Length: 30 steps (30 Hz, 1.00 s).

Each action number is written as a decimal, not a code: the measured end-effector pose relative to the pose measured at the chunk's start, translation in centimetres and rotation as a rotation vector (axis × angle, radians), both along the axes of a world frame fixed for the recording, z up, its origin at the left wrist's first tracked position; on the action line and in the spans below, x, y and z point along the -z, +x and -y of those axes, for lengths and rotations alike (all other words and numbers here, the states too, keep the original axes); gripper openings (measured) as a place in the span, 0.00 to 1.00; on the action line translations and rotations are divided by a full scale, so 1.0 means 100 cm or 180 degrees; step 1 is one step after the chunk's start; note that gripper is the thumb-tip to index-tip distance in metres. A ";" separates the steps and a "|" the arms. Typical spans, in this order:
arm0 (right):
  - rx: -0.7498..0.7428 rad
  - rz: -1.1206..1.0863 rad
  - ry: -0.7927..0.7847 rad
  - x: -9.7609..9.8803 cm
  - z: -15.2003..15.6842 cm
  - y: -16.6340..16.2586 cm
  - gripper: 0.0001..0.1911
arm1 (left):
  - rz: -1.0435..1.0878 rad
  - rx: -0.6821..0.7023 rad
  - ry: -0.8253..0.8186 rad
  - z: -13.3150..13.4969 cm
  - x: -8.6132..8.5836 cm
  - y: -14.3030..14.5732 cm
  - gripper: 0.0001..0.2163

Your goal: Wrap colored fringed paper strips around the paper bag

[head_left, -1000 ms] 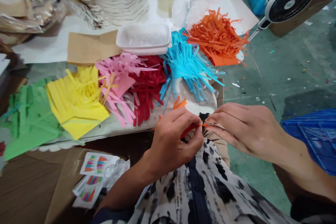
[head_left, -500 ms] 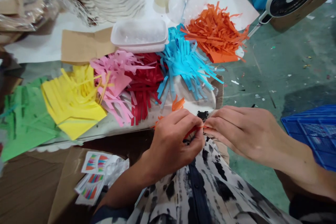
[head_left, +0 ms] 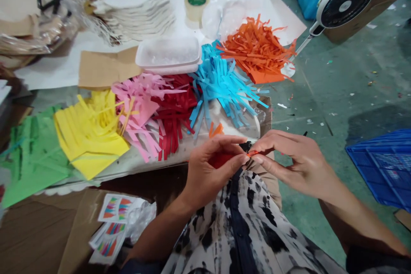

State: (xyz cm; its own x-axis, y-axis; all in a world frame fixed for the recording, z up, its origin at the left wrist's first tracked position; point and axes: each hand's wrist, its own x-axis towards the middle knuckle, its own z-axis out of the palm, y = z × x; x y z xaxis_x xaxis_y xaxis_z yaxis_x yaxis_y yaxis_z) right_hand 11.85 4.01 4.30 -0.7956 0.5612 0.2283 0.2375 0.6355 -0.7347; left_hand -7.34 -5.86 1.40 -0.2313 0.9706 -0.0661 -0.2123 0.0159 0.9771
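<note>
My left hand [head_left: 213, 173] is closed, thumb and forefinger pinching an orange-red paper tassel [head_left: 221, 159]; part of its paper shows inside the curl of the fingers. Orange strips [head_left: 216, 129] stick out just beyond the knuckles; whether they belong to that tassel is hidden. My right hand [head_left: 293, 160] pinches the thin twisted end of the tassel between thumb and fingertips. Both hands meet in front of my lap, at the table's front edge. Beyond them lie fringed paper sheets in light blue [head_left: 221, 81], dark red [head_left: 175, 115] and orange [head_left: 258, 51].
Pink [head_left: 141, 105], yellow [head_left: 93, 132] and green [head_left: 37, 150] fringed paper lie leftward. Behind are a plastic tub [head_left: 168, 53], a tape roll [head_left: 196, 8] and stacked white cloth [head_left: 135, 8]. A fan [head_left: 346, 2] stands right, a blue crate [head_left: 382, 167] on the floor. Printed cards [head_left: 111, 227] lie lower left.
My fingers have opened out somewhat around the pinch, and more of the tassel's red paper and twisted orange end shows. The camera view has shifted slightly; a phone now shows at the top.
</note>
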 end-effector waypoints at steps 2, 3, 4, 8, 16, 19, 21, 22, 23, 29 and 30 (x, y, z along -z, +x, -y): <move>-0.0023 -0.0017 -0.0061 0.001 -0.001 0.002 0.05 | 0.0002 -0.0024 0.0028 -0.002 0.002 0.003 0.09; -0.0012 -0.0044 -0.0104 0.002 -0.001 0.003 0.07 | -0.0011 -0.0012 0.0027 -0.003 0.003 0.004 0.08; 0.0035 -0.0088 -0.0166 0.003 -0.002 0.004 0.08 | -0.0025 0.0017 0.0024 -0.004 0.004 0.005 0.06; 0.0462 -0.0307 -0.0358 0.006 -0.003 0.011 0.05 | -0.0113 0.0207 0.0020 -0.012 0.007 0.011 0.07; 0.0802 -0.0284 -0.0511 0.008 -0.009 0.026 0.05 | -0.1204 0.0740 0.0123 -0.035 0.005 0.028 0.12; 0.1391 -0.0694 -0.1074 0.012 -0.024 0.035 0.06 | -0.1298 0.1172 -0.0029 -0.048 0.009 0.034 0.14; 0.1714 -0.0981 -0.1426 0.015 -0.044 0.043 0.10 | -0.1377 0.1395 -0.0139 -0.062 0.016 0.039 0.15; 0.1867 -0.1104 -0.1592 0.016 -0.057 0.047 0.11 | -0.1473 0.1474 -0.0161 -0.071 0.022 0.041 0.16; 0.2020 -0.1225 -0.1746 0.016 -0.072 0.053 0.12 | -0.1623 0.1547 -0.0163 -0.080 0.027 0.043 0.16; 0.3015 -0.2195 -0.0611 -0.006 -0.161 0.095 0.08 | -0.2792 0.1901 0.0329 -0.140 0.044 0.036 0.09; 0.3007 -0.2272 -0.0050 -0.011 -0.170 0.099 0.06 | -0.2931 0.1753 0.0562 -0.152 0.042 0.032 0.08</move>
State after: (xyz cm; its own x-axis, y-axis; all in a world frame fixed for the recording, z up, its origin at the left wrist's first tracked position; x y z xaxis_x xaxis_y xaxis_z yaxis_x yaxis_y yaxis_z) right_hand 21.78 20.99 5.40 0.2409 0.8649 0.4404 0.1409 0.4178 -0.8976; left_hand -4.16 9.34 -2.77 0.3491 0.9351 0.0606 0.5962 -0.2715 0.7555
